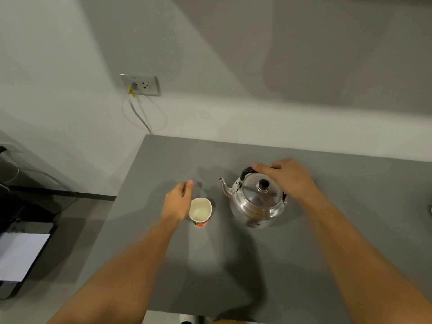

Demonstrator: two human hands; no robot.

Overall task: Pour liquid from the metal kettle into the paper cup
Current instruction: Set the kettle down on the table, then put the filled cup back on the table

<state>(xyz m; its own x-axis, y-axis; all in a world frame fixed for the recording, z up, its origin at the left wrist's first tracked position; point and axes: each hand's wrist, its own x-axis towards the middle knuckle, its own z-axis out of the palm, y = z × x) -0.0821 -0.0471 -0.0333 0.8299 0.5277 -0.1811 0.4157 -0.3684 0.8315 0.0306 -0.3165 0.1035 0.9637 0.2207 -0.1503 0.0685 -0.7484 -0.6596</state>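
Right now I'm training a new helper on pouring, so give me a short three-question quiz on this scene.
1. True or false: the metal kettle is tilted over the paper cup.
2. Which hand is on the kettle's handle? A left, B right.
3. Fill in: the kettle's spout points toward the ____.

Key: 1 false, it stands upright on the table. 2 B, the right hand; the left hand is beside the cup. 3 cup.

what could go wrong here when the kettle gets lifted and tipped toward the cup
The paper cup is light and the left hand only rests beside it, so a stream could knock it over. The kettle lid looks loose and may slide when tipped. The right hand covers the handle; its grip is unclear.
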